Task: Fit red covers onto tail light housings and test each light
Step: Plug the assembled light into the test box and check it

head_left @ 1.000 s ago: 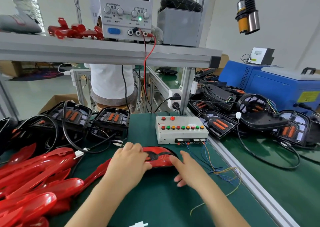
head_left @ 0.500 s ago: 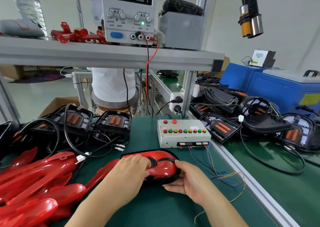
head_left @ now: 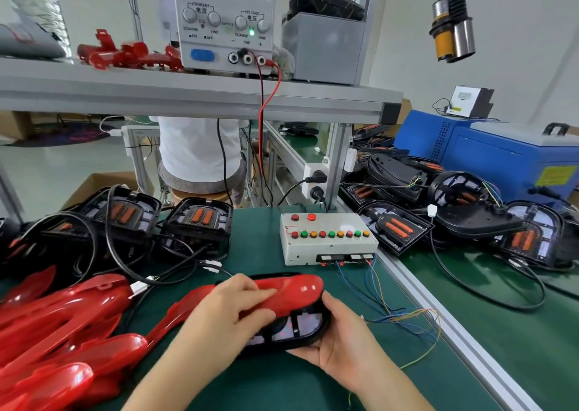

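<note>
In the lower centre of the frame, the right hand (head_left: 341, 345) cups a black oval plastic tail light housing (head_left: 302, 332) from below and from the right, with its fingers curled under the shell and its thumb on the rim. The left hand (head_left: 228, 313) grips a glossy red curved plastic cover (head_left: 294, 290), fingers over the top and thumb beneath. The cover lies tilted across the housing, and its near edge stands off so that the silvery interior shows under it. Both are held just above the dark green bench mat (head_left: 282, 385). In the lower left lies a heap of more red covers (head_left: 62, 332). Thin loose coloured wires (head_left: 404, 312) trail across the mat right of the hands to a white test box with a row of red, green and orange buttons (head_left: 326, 244) at mid-frame. Open black housings with orange strips sit at mid-left (head_left: 197, 222) and in a cluster at mid-right (head_left: 394, 229). Above, a grey metal shelf (head_left: 188, 94) carries a bench power supply with lit digits (head_left: 225, 19).
</note>
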